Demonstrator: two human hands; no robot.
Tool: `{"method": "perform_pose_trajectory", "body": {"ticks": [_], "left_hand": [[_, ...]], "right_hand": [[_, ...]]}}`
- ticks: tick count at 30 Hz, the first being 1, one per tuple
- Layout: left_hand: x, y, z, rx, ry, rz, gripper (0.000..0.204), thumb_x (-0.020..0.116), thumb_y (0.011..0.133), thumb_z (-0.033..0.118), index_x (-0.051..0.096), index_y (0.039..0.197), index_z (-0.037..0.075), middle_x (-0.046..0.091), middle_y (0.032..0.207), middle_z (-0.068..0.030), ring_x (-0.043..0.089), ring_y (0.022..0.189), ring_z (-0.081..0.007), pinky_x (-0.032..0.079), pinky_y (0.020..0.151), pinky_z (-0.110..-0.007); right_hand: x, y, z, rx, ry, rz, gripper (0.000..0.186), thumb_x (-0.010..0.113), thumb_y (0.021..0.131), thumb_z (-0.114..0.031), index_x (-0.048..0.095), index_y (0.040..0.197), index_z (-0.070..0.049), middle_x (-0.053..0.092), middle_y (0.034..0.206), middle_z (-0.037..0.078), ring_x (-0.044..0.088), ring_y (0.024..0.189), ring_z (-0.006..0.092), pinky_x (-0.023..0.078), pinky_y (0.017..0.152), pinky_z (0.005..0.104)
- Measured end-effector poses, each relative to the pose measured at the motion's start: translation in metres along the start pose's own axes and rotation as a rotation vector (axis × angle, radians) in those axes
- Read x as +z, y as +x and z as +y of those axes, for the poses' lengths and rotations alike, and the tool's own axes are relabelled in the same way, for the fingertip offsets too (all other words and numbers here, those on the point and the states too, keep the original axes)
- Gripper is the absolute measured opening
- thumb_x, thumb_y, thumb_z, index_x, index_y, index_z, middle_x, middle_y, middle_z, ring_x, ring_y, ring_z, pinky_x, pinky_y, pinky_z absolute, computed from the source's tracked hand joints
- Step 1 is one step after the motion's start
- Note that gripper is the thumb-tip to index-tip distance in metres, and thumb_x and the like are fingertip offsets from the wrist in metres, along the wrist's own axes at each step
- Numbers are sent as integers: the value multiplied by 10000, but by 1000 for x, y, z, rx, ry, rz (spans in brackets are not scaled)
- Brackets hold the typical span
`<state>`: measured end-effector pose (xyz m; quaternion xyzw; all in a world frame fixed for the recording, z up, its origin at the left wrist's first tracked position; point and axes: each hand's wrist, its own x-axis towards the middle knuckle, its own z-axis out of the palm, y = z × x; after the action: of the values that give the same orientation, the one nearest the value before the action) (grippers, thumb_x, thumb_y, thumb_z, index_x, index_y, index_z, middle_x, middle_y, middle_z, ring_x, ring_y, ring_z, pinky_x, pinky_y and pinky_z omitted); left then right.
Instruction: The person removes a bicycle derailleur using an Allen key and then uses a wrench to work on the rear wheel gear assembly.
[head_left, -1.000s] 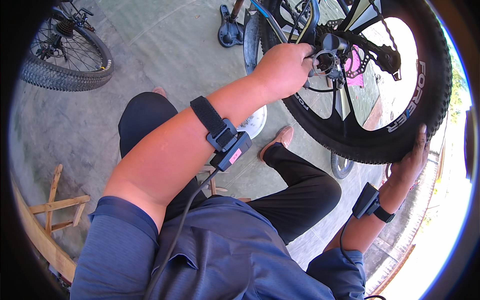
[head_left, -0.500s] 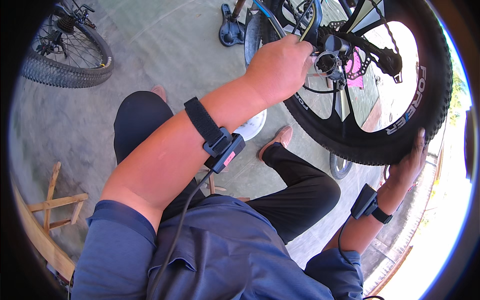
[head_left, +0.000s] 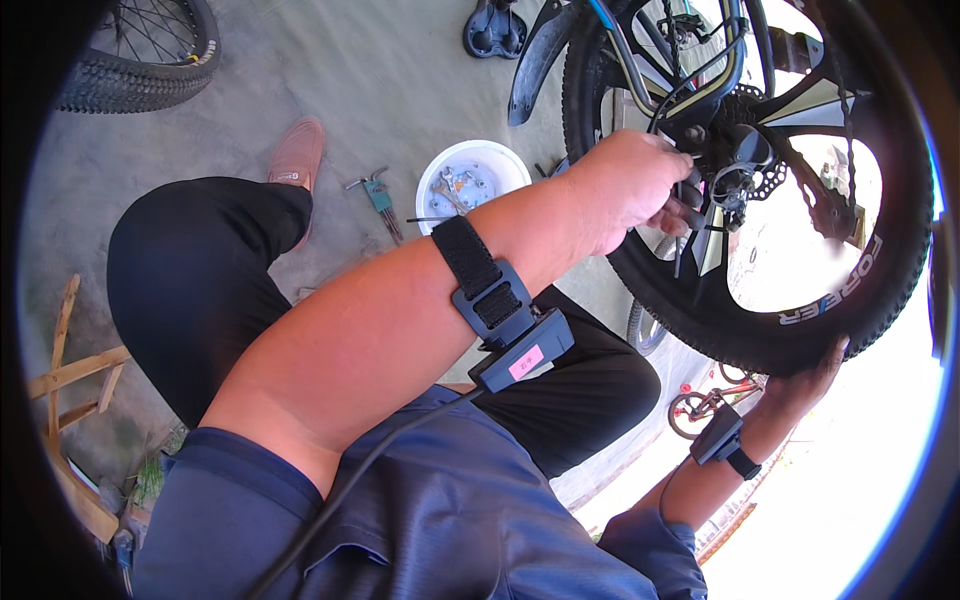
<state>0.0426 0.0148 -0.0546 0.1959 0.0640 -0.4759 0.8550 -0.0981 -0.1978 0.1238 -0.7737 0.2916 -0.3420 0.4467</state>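
Note:
A bicycle wheel with a knobbly black tyre (head_left: 640, 275) and broad dark spokes fills the upper right. My left hand (head_left: 635, 190) is by its hub, fingers curled in beside a dark mechanism with a silvery round part (head_left: 735, 185). What those fingers pinch is partly hidden. Behind the mechanism shows a toothed or perforated disc (head_left: 770, 180). My right hand (head_left: 805, 385) grips the tyre's lower edge, fingers laid along the tread and thumb out of sight. Blue-and-black frame tubes (head_left: 630, 60) rise above the hub.
A white bucket (head_left: 425, 190) holding wrenches and small parts stands on the floor, a hex key set (head_left: 378, 195) beside it. A saddle (head_left: 495, 30) and another wheel (head_left: 150, 95) lie farther off. Wooden frame (head_left: 85, 375) at left; red bicycle (head_left: 695, 410) at right.
My view has shifted, and the bucket and hex keys now show. The left hand has turned and moved lower beside the hub mechanism, fingers curled under. The right hand stays on the tyre.

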Motion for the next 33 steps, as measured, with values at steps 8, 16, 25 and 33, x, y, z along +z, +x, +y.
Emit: {"method": "perform_pose_trajectory", "body": {"ticks": [8,16,25,33], "left_hand": [[-7,11,-12,-49,-181,-134,206,567,927,204,617,1008,22,642,846,-43,599,681,-127,463,577,-269],[0,2,-13,24,-79,-95,265,572,907,272,635,906,15,602,717,-21,542,599,-100,457,538,-250],[1,2,-6,53,12,-56,286,593,888,298,624,871,14,592,679,-23,517,541,-94,434,512,-246],[-3,4,0,184,153,-19,215,643,846,192,598,881,-15,610,671,-57,544,550,-94,436,502,-269]], "right_hand": [[-2,-2,-1,46,10,103,611,474,942,-404,340,1389,-9,393,1393,163,423,1250,313,354,1050,459],[7,-6,-3,28,-8,115,608,411,961,-422,316,1406,-19,362,1421,161,405,1270,310,330,1067,460],[12,-8,-4,7,-15,166,647,458,936,-450,348,1382,6,379,1415,160,402,1270,312,296,1086,441],[12,-8,-3,3,-6,171,656,473,928,-451,350,1381,7,368,1424,158,392,1277,316,285,1093,441]]}}
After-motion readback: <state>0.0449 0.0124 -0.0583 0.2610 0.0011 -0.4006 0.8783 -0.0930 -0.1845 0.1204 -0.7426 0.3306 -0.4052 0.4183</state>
